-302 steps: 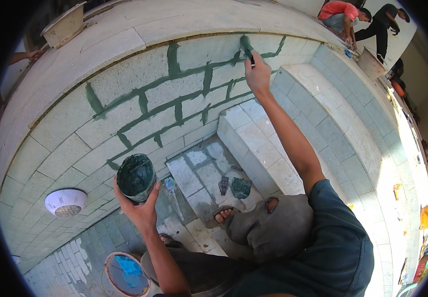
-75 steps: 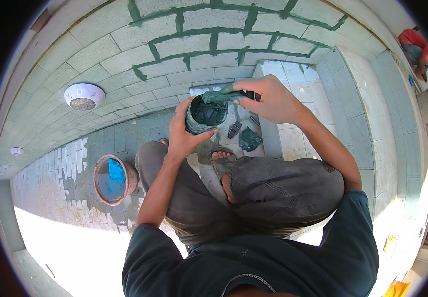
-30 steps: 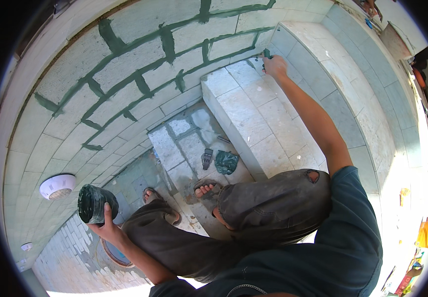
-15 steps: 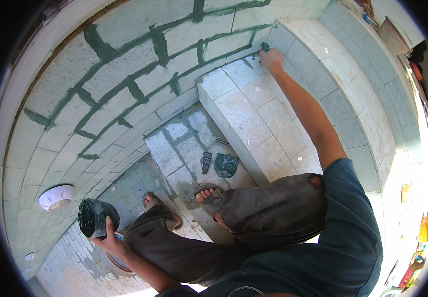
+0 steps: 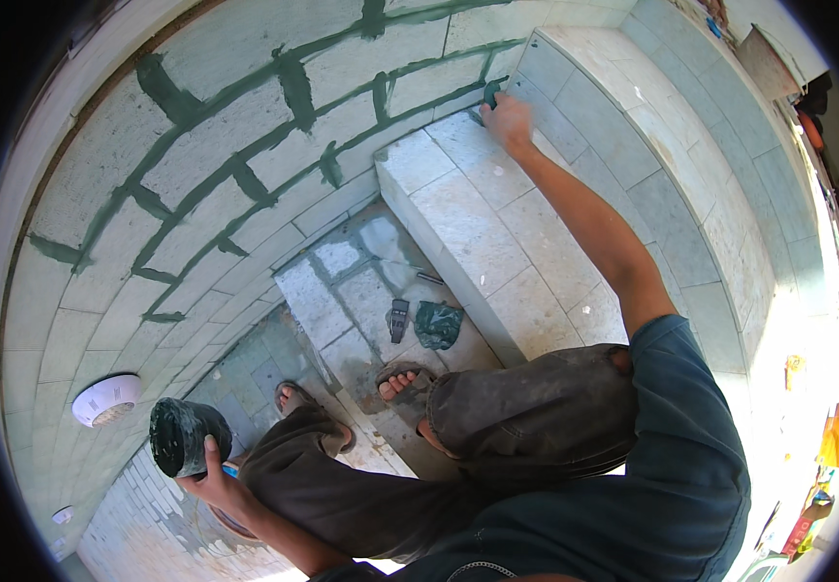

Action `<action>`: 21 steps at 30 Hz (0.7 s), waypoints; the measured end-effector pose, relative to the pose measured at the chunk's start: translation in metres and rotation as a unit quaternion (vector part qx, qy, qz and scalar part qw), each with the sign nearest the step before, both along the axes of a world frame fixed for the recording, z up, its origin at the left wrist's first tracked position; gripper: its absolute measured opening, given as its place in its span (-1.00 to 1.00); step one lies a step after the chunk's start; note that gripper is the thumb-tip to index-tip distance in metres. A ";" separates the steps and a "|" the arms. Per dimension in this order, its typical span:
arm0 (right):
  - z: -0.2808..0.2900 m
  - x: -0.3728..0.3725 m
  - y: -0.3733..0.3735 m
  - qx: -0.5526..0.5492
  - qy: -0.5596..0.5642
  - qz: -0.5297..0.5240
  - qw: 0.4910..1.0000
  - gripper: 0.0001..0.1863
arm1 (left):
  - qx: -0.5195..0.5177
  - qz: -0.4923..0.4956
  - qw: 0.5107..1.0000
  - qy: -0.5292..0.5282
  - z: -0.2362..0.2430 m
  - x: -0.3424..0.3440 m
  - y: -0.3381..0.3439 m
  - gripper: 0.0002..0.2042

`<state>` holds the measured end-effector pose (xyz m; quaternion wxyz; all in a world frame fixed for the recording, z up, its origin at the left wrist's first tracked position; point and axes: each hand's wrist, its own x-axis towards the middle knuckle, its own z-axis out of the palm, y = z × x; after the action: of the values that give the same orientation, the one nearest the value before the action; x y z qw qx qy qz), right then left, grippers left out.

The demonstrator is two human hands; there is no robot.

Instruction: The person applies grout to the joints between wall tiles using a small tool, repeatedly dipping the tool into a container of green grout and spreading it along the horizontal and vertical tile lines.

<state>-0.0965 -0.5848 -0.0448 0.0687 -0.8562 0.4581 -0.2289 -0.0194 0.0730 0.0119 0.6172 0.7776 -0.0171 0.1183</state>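
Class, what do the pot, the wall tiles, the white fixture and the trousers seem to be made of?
Pot: perhaps plastic; thin-walled, though green smears hide much of it.
Wall tiles: stone or ceramic; pale, matt, speckled faces.
White fixture: probably plastic; smooth, evenly coloured rim.
Trousers: cloth, matt and dark; soft creases show, but the fibre is unclear.

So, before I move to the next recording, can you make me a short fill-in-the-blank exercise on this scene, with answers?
1. The right hand is by the tiled wall, while the ____ hand holds the dark container.
2. The smeared joint lines on that wall are ____ in color.
3. In the picture, the crumpled green piece lies to the ____ of the small dark object.

Missing words: left; green; right.
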 end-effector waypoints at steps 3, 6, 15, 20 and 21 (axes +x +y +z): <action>-0.002 -0.001 0.014 0.005 -0.028 0.023 0.999 -0.66 | 0.015 -0.007 1.000 -0.002 -0.003 0.001 0.000 -0.39; -0.002 -0.002 0.020 0.024 -0.037 0.029 0.999 -0.66 | 0.009 -0.009 1.000 -0.016 -0.003 0.002 -0.001 -0.38; 0.007 -0.035 -0.032 0.049 -0.066 0.001 0.997 -0.60 | -0.023 -0.011 0.999 -0.020 0.002 -0.002 -0.004 -0.38; 0.014 -0.036 -0.039 0.044 -0.059 -0.026 0.997 -0.59 | -0.022 -0.006 1.000 -0.016 0.004 -0.004 -0.007 -0.38; 0.013 -0.033 -0.037 0.038 -0.049 -0.025 0.998 -0.58 | -0.021 -0.007 1.000 -0.010 0.004 -0.004 -0.007 -0.39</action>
<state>-0.1297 -0.6217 -0.0318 0.1180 -0.8291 0.4838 -0.2544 -0.0235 0.0658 0.0156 0.6338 0.7633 -0.0267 0.1223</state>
